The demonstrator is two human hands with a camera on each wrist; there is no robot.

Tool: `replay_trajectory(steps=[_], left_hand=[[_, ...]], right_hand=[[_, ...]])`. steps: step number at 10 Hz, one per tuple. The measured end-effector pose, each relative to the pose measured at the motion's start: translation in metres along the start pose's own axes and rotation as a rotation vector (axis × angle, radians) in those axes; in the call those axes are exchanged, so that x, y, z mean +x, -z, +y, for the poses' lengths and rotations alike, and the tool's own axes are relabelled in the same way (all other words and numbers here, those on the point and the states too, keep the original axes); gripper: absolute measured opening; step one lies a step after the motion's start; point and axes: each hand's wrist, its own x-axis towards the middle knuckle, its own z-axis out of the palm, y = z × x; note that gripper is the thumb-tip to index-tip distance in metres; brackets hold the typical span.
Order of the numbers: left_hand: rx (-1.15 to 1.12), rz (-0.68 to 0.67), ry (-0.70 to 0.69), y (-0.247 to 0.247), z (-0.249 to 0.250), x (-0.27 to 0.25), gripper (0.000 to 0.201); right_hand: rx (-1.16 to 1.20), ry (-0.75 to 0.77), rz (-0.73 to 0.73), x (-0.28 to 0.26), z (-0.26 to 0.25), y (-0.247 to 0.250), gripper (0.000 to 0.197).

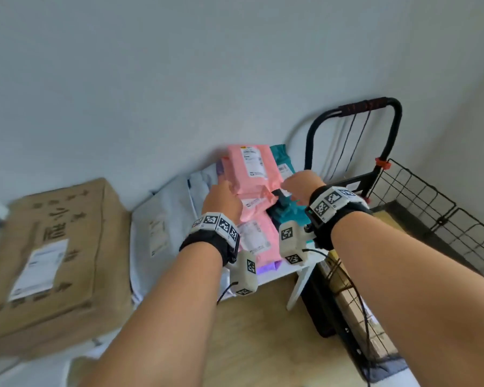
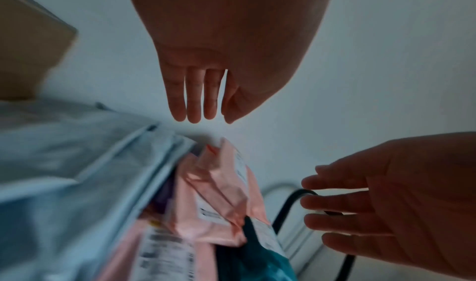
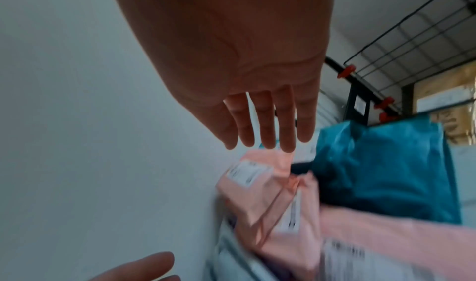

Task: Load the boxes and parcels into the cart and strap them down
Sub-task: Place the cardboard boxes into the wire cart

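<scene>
**Hands over the parcel pile, nothing gripped yet**

Hands reach together toward the pink parcel (image 1: 250, 166) on top of the heap against the wall. Left hand (image 1: 222, 201) arrives at its left edge, right hand (image 1: 301, 184) at its right edge. My guess: a two-sided lift, since a soft bag sags if taken from one side.

Grip: both wrist views show fingers straight and slightly apart, palms empty, no contact with the wrapping. Head view hides the fingertips behind the knuckles, so I trust the wrist views: both hands spread, holding nothing.

Pink parcel: glossy, creased plastic mailer with a white shipping label, propped tilted on the pile. More pink parcels (image 1: 259, 236) lie under it. Teal parcel (image 3: 386, 169) sits just beside it on the cart side. Pale grey mailers (image 1: 168, 219) lie to the left, all on a low white stand (image 1: 299, 286).

Large cardboard box (image 1: 53, 255) rests well to the left, not yet loaded.

Cart (image 1: 352, 141) stands to the right, black handle upright, wire-mesh sides (image 1: 419, 196) open. Something cardboard seems to lie inside; blurred.

Strapping looks some way off.
</scene>
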Motion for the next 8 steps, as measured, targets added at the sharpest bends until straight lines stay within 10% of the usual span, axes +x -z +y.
replay_trajectory(steps=[8], left_hand=[[0.097, 0.229, 0.549, 0.22, -0.367, -0.085, 0.016]], right_hand=[[-0.107, 0.166, -0.356, -0.109, -0.219, -0.324, 0.035]])
